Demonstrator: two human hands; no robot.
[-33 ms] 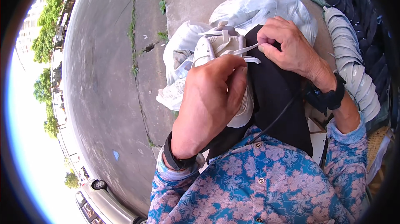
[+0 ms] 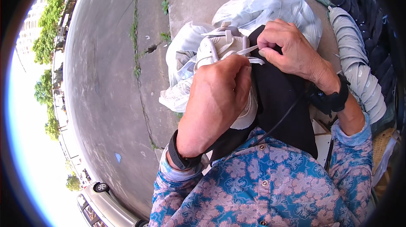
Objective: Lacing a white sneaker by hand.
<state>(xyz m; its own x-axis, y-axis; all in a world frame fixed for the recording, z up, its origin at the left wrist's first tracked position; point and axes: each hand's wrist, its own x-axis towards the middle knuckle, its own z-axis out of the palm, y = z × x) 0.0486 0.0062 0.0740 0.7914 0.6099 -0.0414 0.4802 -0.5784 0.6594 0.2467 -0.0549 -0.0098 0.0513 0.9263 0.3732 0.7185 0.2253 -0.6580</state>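
Two hands work on one white sneaker [image 2: 220, 47], which rests on a black cloth [image 2: 279, 100] across the person's lap, toe pointing away from the body. The left hand [image 2: 218, 96] lies closed over the shoe's near side, fingers curled down onto the upper and steadying it; its grip covers much of the shoe, so what the fingertips pinch cannot be told. The right hand [image 2: 292, 51] is closed narrowly, thumb and forefinger pinching a flat white lace [image 2: 247, 50] that runs taut across the top of the shoe.

Judgement on the step in hand: the lacing goes best if the left hand keeps the shoe pinned against the lap while the right draws the lace flat, without twist, in line with the eyelet row. A sideways pull would likely rock the shoe (the cloth beneath looks slippery enough to let it slide).

Count: sneakers in the hands, one. Laces visibly held, one strand, with a second white strand just below it. Clear plastic bags [image 2: 270, 3] with pale contents, heaped just beyond the shoe on the concrete pavement [image 2: 118, 79], at least two; the exact number cannot be told. Dark wrist bands, one on each wrist. Stacked grey and dark soles [image 2: 359, 62] stand at the right, too many to count. One parked car [image 2: 101, 206] shows at lower left.
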